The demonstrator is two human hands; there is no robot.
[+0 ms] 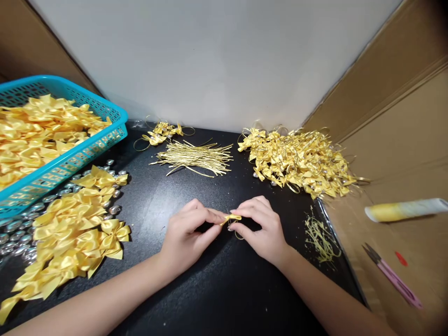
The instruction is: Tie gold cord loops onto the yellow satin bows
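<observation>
Between my hands, just above the black table (196, 294), is a small yellow ribbon bow (231, 217) with a loop of gold cord (239, 237) hanging under it. My left hand (192, 226) pinches the bow's left end between thumb and fingertips. On the other side, my right hand (261, 224) pinches its right end. The fingertips cover part of the bow, so its knot is hard to make out. Beyond the hands lies a loose bundle of cut gold cords (198, 157). A pile of yellow bows (75, 224) spreads to the left of my left hand.
A blue basket (121, 122) of bows stands at the left, with silver beads (21, 235) beside it. Bows with cord loops (301, 161) are heaped at back right, a few more (163, 133) at back left. Cord scraps (320, 235), pink-handled snips (392, 275) and a yellow-white roll (406, 209) lie right.
</observation>
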